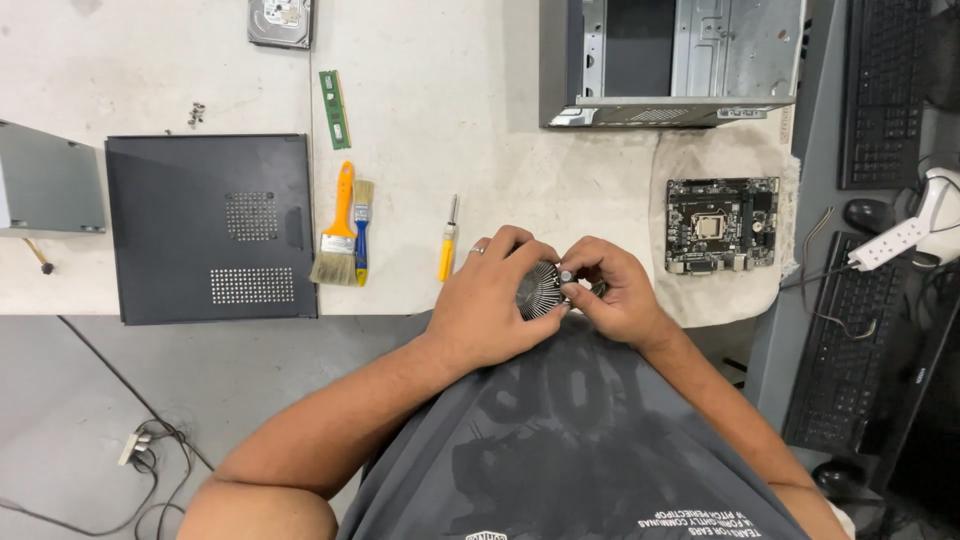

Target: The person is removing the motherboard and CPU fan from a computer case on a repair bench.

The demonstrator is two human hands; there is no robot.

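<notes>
While the left hand [487,305] cups a finned round heatsink [540,291] at frame centre, the right hand [618,292] pinches its small push-pin [567,275] — fingertips pressed together.

computer repair bench: open case [672,62], motherboard [721,224], keyboards [884,92].

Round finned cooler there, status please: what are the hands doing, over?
Left hand cradles the round finned cooler. Right hand fingers pinch a small part at its rim. Yellow screwdriver lies idle beside; nothing in the way.

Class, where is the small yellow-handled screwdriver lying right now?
The small yellow-handled screwdriver lies on the white table, between the two paintbrushes and the person's left hand.
</notes>
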